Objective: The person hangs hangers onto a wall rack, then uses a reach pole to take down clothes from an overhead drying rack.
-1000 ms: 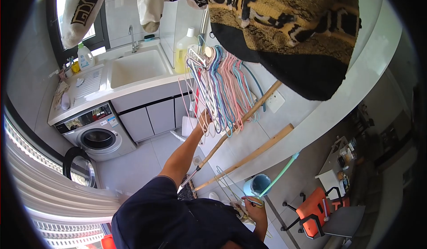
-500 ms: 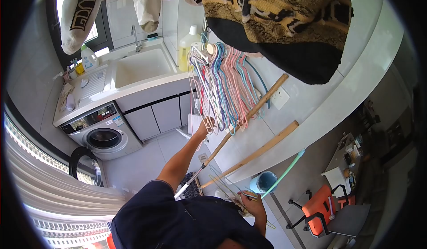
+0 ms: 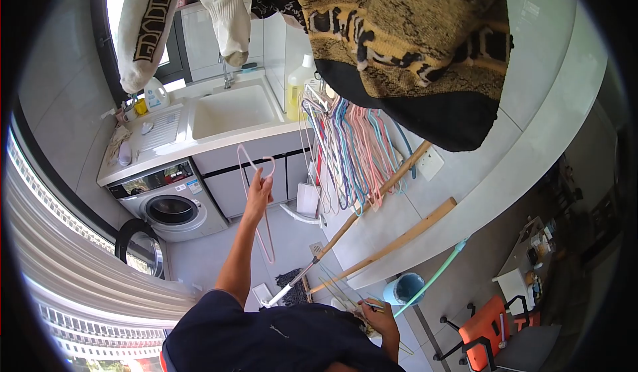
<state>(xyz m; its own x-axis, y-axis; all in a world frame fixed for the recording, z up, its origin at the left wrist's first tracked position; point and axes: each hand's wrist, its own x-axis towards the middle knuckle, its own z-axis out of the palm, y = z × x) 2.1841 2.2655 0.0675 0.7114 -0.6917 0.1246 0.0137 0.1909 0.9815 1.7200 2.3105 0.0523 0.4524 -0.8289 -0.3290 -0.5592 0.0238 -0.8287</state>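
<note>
My left hand (image 3: 260, 187) is raised in front of the grey cabinets, its fingers wrapped round a pale pink hanger (image 3: 266, 232). Low on the right, my right hand (image 3: 379, 315) grips thin hangers (image 3: 345, 292), green and yellowish. To the right of my left hand, a dense bunch of coloured hangers (image 3: 352, 152) hangs against the tiled wall. A brown patterned garment with a black edge (image 3: 412, 46) hangs overhead, beside white socks (image 3: 229, 19).
A sink (image 3: 232, 113) and a washing machine (image 3: 169, 206) with its door open stand at the left. Two wooden poles (image 3: 392, 239) slant across the right. Beyond them are a blue bucket (image 3: 407, 289), a mop (image 3: 292, 285) and an orange chair (image 3: 484, 332).
My left hand has moved left, away from the bunch, with a pink hanger in it. My right hand still holds its hangers. The view has shifted a little.
</note>
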